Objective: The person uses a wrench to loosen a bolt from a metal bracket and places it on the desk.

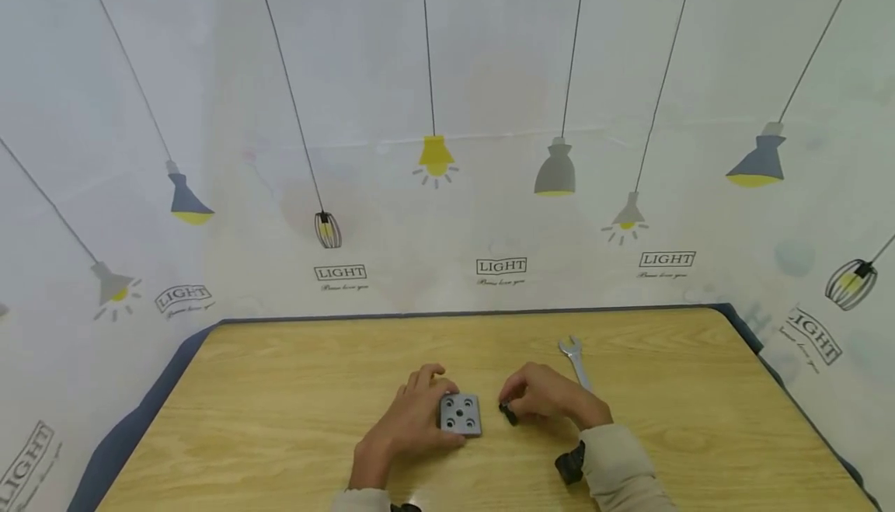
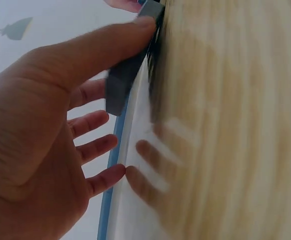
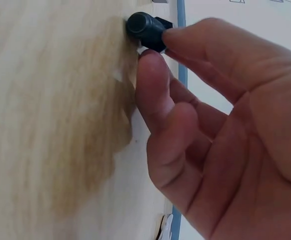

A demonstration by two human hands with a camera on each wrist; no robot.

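Observation:
My left hand holds a square grey metal block by its edges, with thumb and forefinger on opposite sides. Several round holes show in the block's upper face. In the left wrist view the thumb presses the near edge of the block, while the other fingers stretch out loosely over the table. My right hand pinches a black hex bolt between thumb and fingertips, low over the wood to the right of the block. Its shank end faces the right wrist camera. Bolt and block are apart.
An open-end wrench lies beyond the right hand, its lower part hidden behind the hand and forearm. The light wooden table ends at a blue edge against a wall printed with hanging lamps.

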